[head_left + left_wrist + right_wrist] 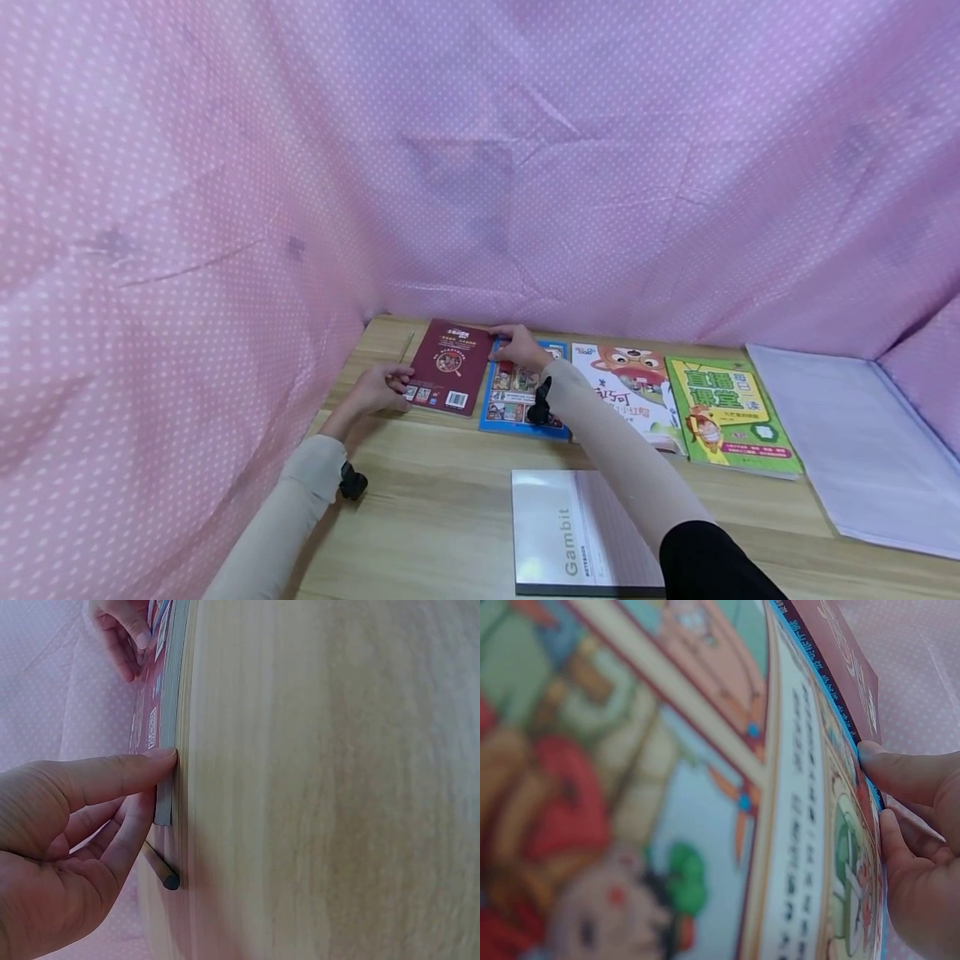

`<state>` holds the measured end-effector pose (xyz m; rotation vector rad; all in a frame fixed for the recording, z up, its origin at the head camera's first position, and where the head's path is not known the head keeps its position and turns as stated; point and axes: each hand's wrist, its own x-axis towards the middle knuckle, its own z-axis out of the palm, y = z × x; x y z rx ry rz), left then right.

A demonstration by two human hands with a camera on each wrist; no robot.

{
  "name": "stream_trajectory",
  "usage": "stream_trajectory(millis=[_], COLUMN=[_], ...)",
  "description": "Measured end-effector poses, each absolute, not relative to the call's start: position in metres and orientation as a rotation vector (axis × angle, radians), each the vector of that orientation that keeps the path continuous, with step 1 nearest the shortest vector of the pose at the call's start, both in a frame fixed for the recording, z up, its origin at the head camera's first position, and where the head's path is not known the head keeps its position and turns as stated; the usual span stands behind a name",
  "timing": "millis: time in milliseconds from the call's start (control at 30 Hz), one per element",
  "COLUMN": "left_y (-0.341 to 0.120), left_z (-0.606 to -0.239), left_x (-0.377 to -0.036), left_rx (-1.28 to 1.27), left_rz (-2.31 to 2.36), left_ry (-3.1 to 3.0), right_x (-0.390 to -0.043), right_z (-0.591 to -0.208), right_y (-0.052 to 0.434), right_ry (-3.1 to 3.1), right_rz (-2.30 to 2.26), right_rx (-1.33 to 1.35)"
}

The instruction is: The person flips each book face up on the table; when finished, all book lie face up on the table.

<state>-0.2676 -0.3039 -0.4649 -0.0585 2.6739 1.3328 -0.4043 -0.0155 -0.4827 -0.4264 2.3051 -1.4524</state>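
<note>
Maroon book [450,365] lying flat, back cover up, near far left corner of wooden table [442,517], right edge overlapping blue comic book [517,392]. Left hand [378,387] at near-left corner of maroon book, fingers narrow and mostly straight, fingertip [161,756] pressed against page edge in left wrist view, thumb side low against tabletop; touching, not wrapped around. Right hand [517,346] at far-right corner of maroon book, fingers curled, tips [874,754] pinching cover edge where it meets blue comic book in right wrist view. Thin dark pencil [161,868] lying just beside book's left edge, close to pink dotted curtain [187,208]. Very tight room left and behind: curtain right against table edge. Row continuing to the right, books edge to edge: white fox-cover book [630,387], green book [723,417], then white folder [855,442] at far right. Grey Gambit notebook [570,533] near front edge, well apart from maroon book; bare wood strip between notebook and book row, and in front of left hand.
</note>
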Motion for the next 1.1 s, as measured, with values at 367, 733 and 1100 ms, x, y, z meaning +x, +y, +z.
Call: stream_trajectory(millis=[367,733,1100], left_y=[-0.3035,-0.3021,-0.3028], left_z=[-0.4666,-0.4697,-0.4717], left_x=[-0.2692,-0.2675,-0.2664], left_rx=[-0.053,-0.034,-0.057], left_rz=[1.35,1.319,1.229], left_ry=[2.678,2.782,2.862], right_x=[-0.4046,-0.4014,-0.4019], right_z=[-0.4839,-0.4852,-0.486], right_y=[-0.0158,-0.0166,-0.0156], right_ry=[2.335,2.349,2.331], right_rz=[-1.44,-1.456,-1.456], right_rx=[-0.412,-0.414,-0.423])
